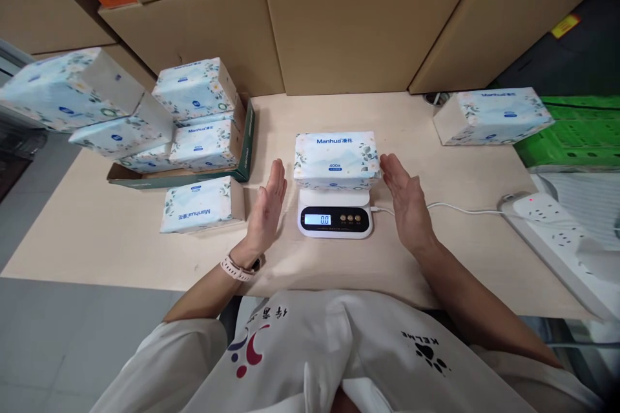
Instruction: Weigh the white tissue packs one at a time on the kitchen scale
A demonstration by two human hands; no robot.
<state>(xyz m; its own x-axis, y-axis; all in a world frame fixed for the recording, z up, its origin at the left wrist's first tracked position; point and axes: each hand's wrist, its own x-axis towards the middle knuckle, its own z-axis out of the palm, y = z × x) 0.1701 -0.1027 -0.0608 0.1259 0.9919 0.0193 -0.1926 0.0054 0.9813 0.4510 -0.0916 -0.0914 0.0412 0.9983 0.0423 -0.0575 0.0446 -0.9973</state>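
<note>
The tissue pack (336,160) sits on the small scale (335,214) mid-worktop (339,264), its long axis parallel to the near edge and its printed front facing the person. The left hand (268,206) and right hand (407,200) stand spread flat at either end, holding nothing. The pack overhangs the scale, so I'd judge a brush from either palm could skew it or tip it off.

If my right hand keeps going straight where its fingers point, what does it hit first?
Most likely the right end of the Manhua tissue pack on the scale; your right hand angles toward it, though depth is unclear.
</note>
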